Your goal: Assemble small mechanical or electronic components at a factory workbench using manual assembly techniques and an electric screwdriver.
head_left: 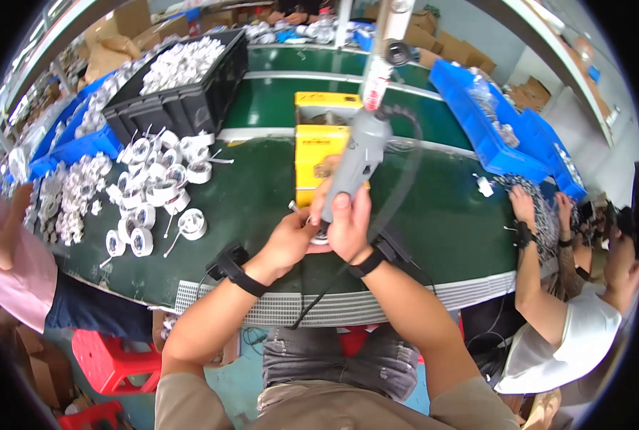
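My right hand [349,223] is closed around the grey body of an electric screwdriver [363,149], which points down at the table's near edge. Under its tip, my left hand [288,244] grips a small white round housing [321,238], mostly hidden by fingers and tool. A short wire end sticks up beside the left thumb. Just beyond both hands stands a yellow open-topped box [312,147] with small metallic pieces inside. To the left lies a heap of white round housings [160,188] with wire leads; one separate housing [192,224] sits nearest to me.
A black crate [169,107] full of white parts stands far left, near smaller loose white pieces [76,193]. Blue bins [488,136] line the right. One co-worker's hands [524,206] handle small parts there; another person's arm [8,226] is at left. A cable hangs from the screwdriver.
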`<state>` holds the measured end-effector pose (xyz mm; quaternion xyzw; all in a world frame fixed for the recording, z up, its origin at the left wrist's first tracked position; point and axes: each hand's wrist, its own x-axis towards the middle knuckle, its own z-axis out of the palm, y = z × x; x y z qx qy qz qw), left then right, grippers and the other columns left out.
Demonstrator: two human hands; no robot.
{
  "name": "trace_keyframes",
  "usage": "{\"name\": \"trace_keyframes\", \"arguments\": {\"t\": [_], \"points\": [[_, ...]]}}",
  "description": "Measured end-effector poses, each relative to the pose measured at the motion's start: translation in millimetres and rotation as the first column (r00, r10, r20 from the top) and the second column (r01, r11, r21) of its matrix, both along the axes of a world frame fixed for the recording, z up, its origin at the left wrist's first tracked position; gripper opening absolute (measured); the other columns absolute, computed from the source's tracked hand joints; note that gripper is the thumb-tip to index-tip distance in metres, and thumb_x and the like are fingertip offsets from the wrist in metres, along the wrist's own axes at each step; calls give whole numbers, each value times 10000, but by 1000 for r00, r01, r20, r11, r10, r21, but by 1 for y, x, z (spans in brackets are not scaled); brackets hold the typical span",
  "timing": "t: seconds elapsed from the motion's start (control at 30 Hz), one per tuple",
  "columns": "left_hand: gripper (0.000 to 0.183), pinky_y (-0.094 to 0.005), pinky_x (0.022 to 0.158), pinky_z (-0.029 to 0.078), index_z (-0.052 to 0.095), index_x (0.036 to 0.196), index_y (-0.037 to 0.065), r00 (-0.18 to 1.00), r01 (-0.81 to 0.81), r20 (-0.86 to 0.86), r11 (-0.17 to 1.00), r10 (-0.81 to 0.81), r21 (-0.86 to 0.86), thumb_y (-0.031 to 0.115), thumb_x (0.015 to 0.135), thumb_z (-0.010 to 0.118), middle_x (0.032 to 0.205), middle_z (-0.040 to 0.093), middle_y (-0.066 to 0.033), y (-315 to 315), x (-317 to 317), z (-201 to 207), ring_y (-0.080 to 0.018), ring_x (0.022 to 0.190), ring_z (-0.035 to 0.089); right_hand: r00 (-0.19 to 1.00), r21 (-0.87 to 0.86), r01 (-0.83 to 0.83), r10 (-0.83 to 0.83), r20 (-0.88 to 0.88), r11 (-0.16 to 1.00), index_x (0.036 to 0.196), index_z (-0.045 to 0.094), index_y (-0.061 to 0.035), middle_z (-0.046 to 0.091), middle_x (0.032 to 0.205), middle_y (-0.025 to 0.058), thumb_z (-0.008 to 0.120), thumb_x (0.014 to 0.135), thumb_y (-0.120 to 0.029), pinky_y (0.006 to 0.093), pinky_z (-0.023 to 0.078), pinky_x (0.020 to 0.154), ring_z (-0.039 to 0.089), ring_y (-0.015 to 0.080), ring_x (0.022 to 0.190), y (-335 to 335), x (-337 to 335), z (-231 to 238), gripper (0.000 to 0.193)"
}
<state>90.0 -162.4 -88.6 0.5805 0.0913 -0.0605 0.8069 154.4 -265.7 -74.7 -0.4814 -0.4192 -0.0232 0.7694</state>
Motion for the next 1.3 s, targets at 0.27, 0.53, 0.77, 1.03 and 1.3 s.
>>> {"name": "trace_keyframes", "arguments": {"t": [0.27,0.53,0.77,1.03,1.3], "points": [[318,-349,774,544,605,1165,23,908,-380,410,568,82,730,15,847,587,1050,659,-172,69,-11,5,-278,885,676,990,-88,138,-136,30,987,1364,341,-14,580,912,81,604,944,-276,294,488,736,572,137,784,-23,-7,13,561],[727,-533,1131,222,496,1327,81,893,-423,444,-203,72,883,109,661,788,1482,328,-187,74,-21,-2,-427,1398,230,652,-371,755,-680,336,541,1063,621,-33,616,955,122,700,848,-253,343,510,766,633,225,845,-139,68,7,317],[163,-304,623,486,635,990,-38,846,-469,524,328,-99,820,26,840,630,779,655,-140,44,-24,3,-186,660,607,-127,-318,845,-739,662,-430,1041,601,-80,580,1007,146,782,708,-316,467,437,848,533,363,1002,-275,184,-39,447],[128,-251,572,473,659,901,-42,870,-132,324,458,-371,879,-60,775,645,762,635,-118,9,-29,12,-157,632,620,63,-348,863,-606,793,-367,947,656,-109,605,946,106,717,742,-189,424,481,789,614,307,891,-298,185,-42,228],[366,-334,852,520,513,1246,-25,945,121,211,868,-249,482,177,945,560,1148,585,-142,-15,-24,12,-221,1045,599,568,-266,788,-488,663,556,936,653,-71,602,932,90,769,750,-266,378,519,709,615,281,838,-169,60,5,293]]}}
